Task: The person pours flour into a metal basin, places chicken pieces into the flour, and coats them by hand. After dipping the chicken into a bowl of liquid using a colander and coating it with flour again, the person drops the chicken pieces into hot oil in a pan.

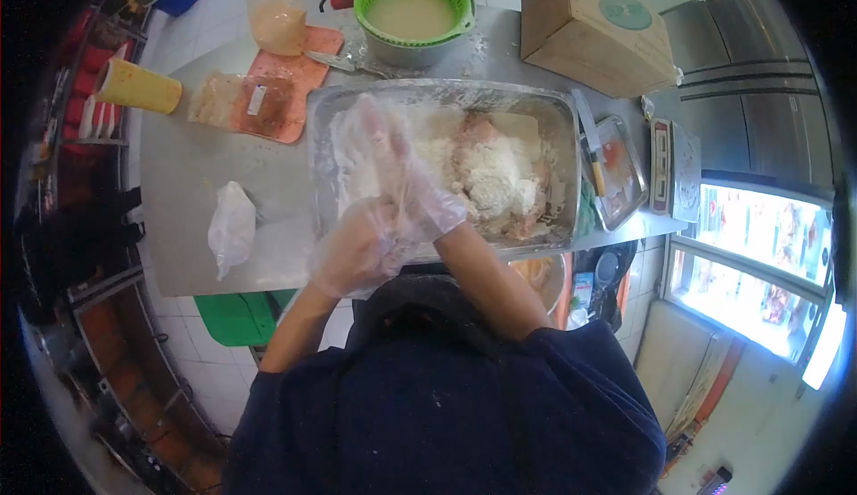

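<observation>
Overlapping above the tray's [446,83] near-left rim, the gloved left hand [359,241] is curled against the gloved right hand [393,158], grip undeterminable; the right's blurred fingers point away, openness undeterminable. Floured meat [495,181] lies rightward inside, a white bag [232,229] leftward outside.

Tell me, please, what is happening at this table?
A person in clear plastic gloves has both hands over a metal tray. The left hand is against the right hand, perhaps adjusting its glove. The tray holds white powder and pinkish pieces, partly covered by it. A knife lies near the tray's right side.
</observation>
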A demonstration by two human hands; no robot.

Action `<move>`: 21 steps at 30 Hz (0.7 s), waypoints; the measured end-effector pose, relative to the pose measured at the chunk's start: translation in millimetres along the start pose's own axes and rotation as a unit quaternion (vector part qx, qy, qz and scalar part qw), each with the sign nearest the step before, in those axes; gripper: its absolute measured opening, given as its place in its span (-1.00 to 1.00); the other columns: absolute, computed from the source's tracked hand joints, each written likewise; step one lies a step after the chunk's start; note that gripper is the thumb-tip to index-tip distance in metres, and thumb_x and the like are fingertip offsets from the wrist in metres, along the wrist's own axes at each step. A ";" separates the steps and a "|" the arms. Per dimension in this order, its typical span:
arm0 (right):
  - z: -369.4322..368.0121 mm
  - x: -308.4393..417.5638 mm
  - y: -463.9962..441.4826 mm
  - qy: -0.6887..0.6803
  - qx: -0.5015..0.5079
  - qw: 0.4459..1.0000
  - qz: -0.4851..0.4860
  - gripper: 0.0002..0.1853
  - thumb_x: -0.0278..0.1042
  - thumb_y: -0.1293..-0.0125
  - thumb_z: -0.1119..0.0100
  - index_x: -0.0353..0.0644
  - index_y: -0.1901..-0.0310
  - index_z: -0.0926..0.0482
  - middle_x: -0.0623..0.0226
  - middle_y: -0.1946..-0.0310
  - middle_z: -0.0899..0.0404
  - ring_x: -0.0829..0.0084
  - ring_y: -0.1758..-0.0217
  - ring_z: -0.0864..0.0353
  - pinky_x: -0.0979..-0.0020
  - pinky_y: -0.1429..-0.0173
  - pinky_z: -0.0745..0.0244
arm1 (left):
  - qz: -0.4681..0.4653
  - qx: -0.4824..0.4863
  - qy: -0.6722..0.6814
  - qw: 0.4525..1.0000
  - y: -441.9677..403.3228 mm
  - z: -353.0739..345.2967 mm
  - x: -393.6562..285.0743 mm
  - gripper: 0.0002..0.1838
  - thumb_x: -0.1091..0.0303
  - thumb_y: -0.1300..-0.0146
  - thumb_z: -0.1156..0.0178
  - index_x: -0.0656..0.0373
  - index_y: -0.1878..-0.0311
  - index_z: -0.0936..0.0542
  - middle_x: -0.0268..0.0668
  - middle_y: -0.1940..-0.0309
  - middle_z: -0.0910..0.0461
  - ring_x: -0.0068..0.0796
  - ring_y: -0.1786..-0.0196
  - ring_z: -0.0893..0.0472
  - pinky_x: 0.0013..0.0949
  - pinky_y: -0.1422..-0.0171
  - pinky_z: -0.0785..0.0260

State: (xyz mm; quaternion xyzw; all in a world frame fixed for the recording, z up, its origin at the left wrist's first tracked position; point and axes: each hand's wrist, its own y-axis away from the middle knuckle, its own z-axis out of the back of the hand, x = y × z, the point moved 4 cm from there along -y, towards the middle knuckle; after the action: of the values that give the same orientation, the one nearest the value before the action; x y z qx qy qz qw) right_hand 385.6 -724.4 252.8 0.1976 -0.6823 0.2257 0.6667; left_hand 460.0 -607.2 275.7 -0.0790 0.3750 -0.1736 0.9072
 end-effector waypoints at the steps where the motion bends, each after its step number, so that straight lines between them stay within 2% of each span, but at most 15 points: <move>1: 24.2 -6.9 -0.5 0.079 0.000 0.994 0.069 -0.21 0.08 -0.50 -0.17 -0.13 -0.59 -0.13 0.13 -0.53 -0.28 0.27 -0.43 -0.46 0.29 -0.45 -0.37 | 0.020 0.053 0.050 0.997 -13.3 -15.2 4.0 -0.60 0.17 -0.20 -0.27 0.30 0.04 -0.60 0.10 0.10 -0.60 0.16 -0.06 -0.55 0.00 -0.22 -0.40; 2: 50.8 -4.7 -5.7 0.151 0.007 0.988 0.022 -0.25 0.09 -0.48 -0.17 -0.15 -0.53 -0.23 0.12 -0.47 -0.36 0.25 -0.40 -0.49 0.27 -0.44 -0.39 | 0.042 0.104 0.097 0.989 -26.2 -30.2 10.2 -0.55 0.14 -0.23 -0.28 0.32 -0.02 -0.61 0.14 0.04 -0.60 0.18 -0.13 -0.54 -0.01 -0.29 -0.39; 3: 77.4 -2.1 -10.8 0.224 0.020 0.974 -0.024 -0.29 0.11 -0.47 -0.18 -0.18 -0.47 -0.33 0.10 -0.41 -0.43 0.23 -0.37 -0.52 0.25 -0.43 -0.41 | 0.056 0.102 0.098 0.988 -37.8 -44.8 16.8 -0.55 0.14 -0.23 -0.28 0.32 -0.02 -0.61 0.14 0.04 -0.60 0.18 -0.13 -0.54 -0.01 -0.29 -0.39; 4: 120.1 5.5 -14.4 0.292 0.040 0.938 -0.185 -0.34 0.13 -0.45 -0.17 -0.22 -0.36 -0.48 0.07 -0.31 -0.55 0.18 -0.33 -0.57 0.20 -0.42 -0.41 | 0.118 0.045 0.029 0.992 -49.6 -61.3 35.7 -0.49 0.11 -0.24 -0.31 0.28 -0.14 -0.57 0.12 -0.01 -0.60 0.12 -0.15 -0.56 -0.03 -0.31 -0.39; 5: 166.7 1.1 -16.9 0.369 0.000 0.903 -0.218 -0.39 0.17 -0.42 -0.13 -0.24 -0.19 -0.62 0.02 -0.13 -0.67 0.13 -0.27 -0.61 0.17 -0.40 -0.42 | 0.186 -0.006 -0.032 0.982 -60.2 -77.7 54.2 -0.41 0.07 -0.25 -0.34 0.23 -0.26 -0.54 0.10 -0.07 -0.59 0.06 -0.18 -0.58 -0.05 -0.34 -0.38; 6: 220.2 -28.6 -20.9 0.403 -0.069 0.872 -0.269 -0.36 0.09 -0.35 -0.23 -0.26 -0.28 -0.57 -0.02 -0.17 -0.66 0.16 -0.19 -0.68 0.22 -0.34 -0.47 | 0.251 -0.043 -0.070 0.964 -59.5 -101.9 81.7 -0.26 -0.03 -0.14 -0.39 0.21 -0.31 -0.50 0.10 -0.13 -0.57 0.05 -0.25 -0.53 -0.07 -0.41 -0.32; 7: 252.2 -62.6 -27.9 0.481 -0.041 0.819 -0.311 -0.38 0.10 -0.39 -0.16 -0.21 -0.31 -0.55 -0.07 -0.14 -0.66 0.08 -0.19 -0.67 0.16 -0.34 -0.47 | 0.295 -0.069 -0.030 0.953 -44.1 -144.0 113.4 -0.11 -0.13 -0.04 -0.44 0.19 -0.37 -0.47 0.10 -0.19 -0.55 0.03 -0.32 -0.49 -0.09 -0.48 -0.25; 8: 282.4 -102.1 -28.7 0.552 -0.015 0.758 -0.347 -0.39 0.10 -0.42 -0.09 -0.15 -0.33 -0.54 -0.12 -0.11 -0.66 0.01 -0.18 -0.67 0.11 -0.33 -0.47 | 0.322 -0.080 0.073 0.940 -19.0 -195.5 137.8 0.04 -0.23 0.07 -0.50 0.18 -0.42 -0.43 0.10 -0.25 -0.52 0.01 -0.38 -0.45 -0.10 -0.55 -0.18; 9: 297.9 -129.1 -25.0 0.591 0.031 0.723 -0.357 -0.41 0.08 -0.42 -0.09 -0.13 -0.33 -0.54 -0.10 -0.10 -0.66 0.02 -0.17 -0.67 0.11 -0.32 -0.47 | 0.244 -0.122 0.225 0.935 30.0 -286.6 177.9 0.18 -0.34 0.18 -0.55 0.16 -0.48 -0.39 0.10 -0.30 -0.50 0.00 -0.45 -0.41 -0.12 -0.62 -0.12; 10: 299.9 -144.5 -21.6 0.601 0.075 0.720 -0.341 -0.43 0.06 -0.42 -0.09 -0.11 -0.33 -0.54 -0.09 -0.10 -0.66 0.03 -0.16 -0.67 0.10 -0.31 -0.47 | 0.380 -0.072 0.292 0.875 -11.9 -263.4 133.9 0.05 -0.31 -0.02 -0.34 0.15 -0.50 -0.36 0.06 -0.37 -0.44 0.00 -0.49 -0.36 -0.08 -0.65 -0.03; 13: 291.0 -173.0 -13.8 0.602 0.148 0.728 -0.295 -0.48 0.01 -0.42 -0.08 -0.04 -0.32 -0.55 -0.05 -0.08 -0.67 0.05 -0.13 -0.67 0.10 -0.27 -0.49 | 0.509 -0.066 0.388 0.766 -88.6 -244.8 72.8 -0.27 -0.23 -0.60 0.31 0.10 -0.57 -0.28 -0.08 -0.56 -0.27 0.00 -0.59 -0.22 0.02 -0.73 0.23; 14: 289.1 -175.4 -14.4 0.603 0.164 0.724 -0.291 -0.49 -0.01 -0.42 -0.08 -0.01 -0.32 -0.56 -0.03 -0.07 -0.67 0.06 -0.13 -0.67 0.09 -0.26 -0.49 | 0.490 -0.140 0.439 0.740 -89.3 -295.0 84.6 -0.24 -0.25 -0.60 0.31 0.16 -0.56 -0.28 -0.11 -0.51 -0.36 -0.05 -0.54 -0.31 -0.01 -0.69 0.06; 17: 285.1 -177.2 -12.6 0.595 0.189 0.729 -0.279 -0.53 -0.06 -0.42 -0.08 0.06 -0.31 -0.56 0.01 -0.06 -0.67 0.09 -0.10 -0.67 0.09 -0.22 -0.50 | 0.564 -0.105 0.548 0.609 -114.6 -276.4 66.1 -0.26 -0.24 -0.60 0.34 0.13 -0.56 -0.27 -0.12 -0.50 -0.37 -0.09 -0.53 -0.33 -0.01 -0.66 -0.02; 21: 295.6 -168.2 13.1 0.572 0.210 0.757 -0.237 -0.56 -0.13 -0.41 -0.07 0.15 -0.30 -0.58 0.06 -0.03 -0.68 0.12 -0.06 -0.67 0.08 -0.17 -0.52 | 0.568 -0.120 0.601 0.549 -114.2 -216.5 68.0 -0.27 -0.22 -0.61 0.38 0.10 -0.57 -0.27 -0.13 -0.49 -0.38 -0.14 -0.52 -0.35 -0.02 -0.61 -0.14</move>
State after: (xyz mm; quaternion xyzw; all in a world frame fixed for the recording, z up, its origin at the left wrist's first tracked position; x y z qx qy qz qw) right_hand 141.0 -887.8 81.5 0.3219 -0.0409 0.2694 0.9067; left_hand 322.3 -741.4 109.6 0.1649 0.8169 0.4177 0.3619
